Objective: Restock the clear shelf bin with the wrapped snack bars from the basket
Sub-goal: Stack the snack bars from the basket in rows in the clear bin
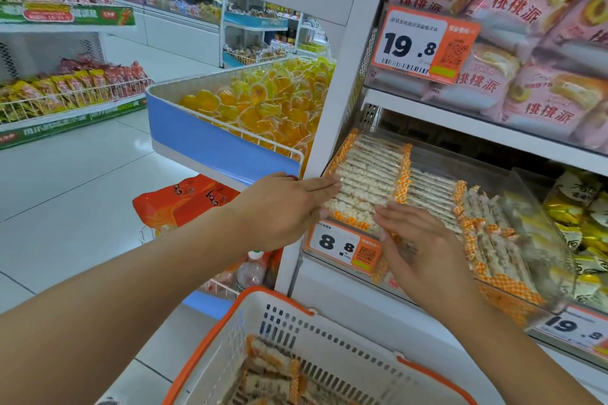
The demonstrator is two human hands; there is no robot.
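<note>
Above basket (329, 339), flat-fingered left hand (279, 207) and right hand (424, 250) press snack bars (368, 181) at bin's (539, 240) front edge.

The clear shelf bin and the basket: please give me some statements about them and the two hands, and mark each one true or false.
1. Both hands rest on the row of wrapped snack bars in the clear shelf bin. True: the left hand and the right hand lie on them with straight fingers.
2. The basket is empty. False: some wrapped bars still lie in it.
3. The price tag on the front of the bin reads 8.8. True.
4. The basket has blue handles. False: its rim and handles are orange.
5. The shelf above the bin holds pink packets. True.
</note>
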